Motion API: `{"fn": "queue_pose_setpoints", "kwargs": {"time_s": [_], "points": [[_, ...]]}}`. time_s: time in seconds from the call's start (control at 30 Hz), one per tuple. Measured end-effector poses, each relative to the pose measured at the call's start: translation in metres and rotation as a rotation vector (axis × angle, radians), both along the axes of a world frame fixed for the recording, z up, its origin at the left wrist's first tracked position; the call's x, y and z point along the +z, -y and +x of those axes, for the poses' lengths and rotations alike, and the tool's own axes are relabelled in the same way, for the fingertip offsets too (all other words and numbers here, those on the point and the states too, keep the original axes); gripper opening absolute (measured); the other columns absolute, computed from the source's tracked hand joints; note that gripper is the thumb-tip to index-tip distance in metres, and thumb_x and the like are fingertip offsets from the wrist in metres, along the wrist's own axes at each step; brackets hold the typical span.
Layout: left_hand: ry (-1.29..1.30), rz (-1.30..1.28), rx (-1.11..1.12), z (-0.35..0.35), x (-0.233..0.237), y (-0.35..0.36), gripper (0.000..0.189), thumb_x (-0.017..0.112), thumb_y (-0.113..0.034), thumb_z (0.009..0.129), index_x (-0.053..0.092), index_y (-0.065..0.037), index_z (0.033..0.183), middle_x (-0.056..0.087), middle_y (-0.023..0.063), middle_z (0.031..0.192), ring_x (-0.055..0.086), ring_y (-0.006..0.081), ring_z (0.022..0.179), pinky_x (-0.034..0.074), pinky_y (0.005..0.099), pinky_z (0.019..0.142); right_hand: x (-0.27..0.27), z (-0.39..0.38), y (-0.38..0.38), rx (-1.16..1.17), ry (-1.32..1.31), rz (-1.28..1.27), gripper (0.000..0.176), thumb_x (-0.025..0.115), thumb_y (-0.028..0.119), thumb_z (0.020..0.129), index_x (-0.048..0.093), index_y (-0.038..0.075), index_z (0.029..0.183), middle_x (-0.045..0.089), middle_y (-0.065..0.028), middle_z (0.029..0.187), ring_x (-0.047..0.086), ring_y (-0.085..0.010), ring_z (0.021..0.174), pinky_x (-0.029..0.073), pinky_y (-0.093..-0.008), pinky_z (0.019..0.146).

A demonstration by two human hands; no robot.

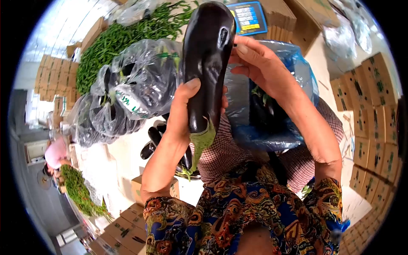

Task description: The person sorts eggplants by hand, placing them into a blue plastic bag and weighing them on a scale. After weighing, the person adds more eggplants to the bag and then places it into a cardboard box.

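A large, glossy dark eggplant (208,55) stands nearly upright in front of me, its green cap and stem pointing down. My left hand (182,104) is closed around its lower half, thumb across the front and fingertips showing past the far side. Right beside the eggplant's upper part is my right hand (261,57), its fingers bent and drawn together with the thumb. A tiny dark bit shows at its fingertips; I cannot tell what it is. Below that hand, more eggplants (265,108) lie in a container lined with a blue plastic bag (272,142).
Clear bags of eggplants (127,93) stand at left, beside a heap of green peppers (114,51). Loose eggplants (155,136) lie near my left forearm. Stacked cardboard boxes (369,114) line the right. A scale-like blue panel (248,17) sits ahead. Another person (57,153) is far left.
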State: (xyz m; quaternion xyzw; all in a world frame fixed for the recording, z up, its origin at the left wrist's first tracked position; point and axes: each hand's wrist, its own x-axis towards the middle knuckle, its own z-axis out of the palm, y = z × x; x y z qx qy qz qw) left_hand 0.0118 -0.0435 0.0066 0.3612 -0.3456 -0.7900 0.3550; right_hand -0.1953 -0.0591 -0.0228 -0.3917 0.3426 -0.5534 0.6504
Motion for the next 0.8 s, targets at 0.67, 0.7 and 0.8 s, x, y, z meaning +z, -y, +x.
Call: {"fn": "queue_pose_setpoints", "kwargs": {"time_s": [0.67, 0.7, 0.8], "points": [[-0.187, -0.035, 0.505, 0.172, -0.099, -0.035, 0.042, 0.069, -0.022, 0.084, 0.054, 0.002, 0.115, 0.064, 0.0148, 0.097, 0.066, 0.0243, 0.083, 0.057, 0.0342, 0.074, -0.098, -0.019, -0.021, 0.239, -0.562, 0.42, 0.039, 0.06, 0.026, 0.095, 0.056, 0.007, 0.129, 0.065, -0.0038, 0.108, 0.059, -0.0071, 0.086, 0.046, -0.0192, 0.073], [-0.18, 0.046, 0.568, 0.183, -0.113, -0.041, 0.039, 0.069, -0.021, 0.084, 0.055, 0.002, 0.112, 0.064, 0.0147, 0.096, 0.066, 0.0237, 0.082, 0.056, 0.0334, 0.073, -0.1, -0.022, -0.028, 0.219, -0.639, 0.477, 0.038, 0.06, 0.025, 0.095, 0.056, 0.008, 0.129, 0.066, -0.0036, 0.107, 0.061, -0.0075, 0.087, 0.047, -0.0194, 0.073], [-0.159, 0.155, 0.711, 0.21, -0.149, -0.066, 0.04, 0.068, -0.02, 0.082, 0.055, 0.002, 0.112, 0.063, 0.014, 0.095, 0.064, 0.0217, 0.078, 0.054, 0.0316, 0.071, -0.116, -0.038, -0.038, 0.276, -0.65, 0.51, 0.035, 0.061, 0.023, 0.095, 0.058, 0.007, 0.125, 0.067, -0.0042, 0.107, 0.064, -0.0083, 0.086, 0.05, -0.0196, 0.069]]}}
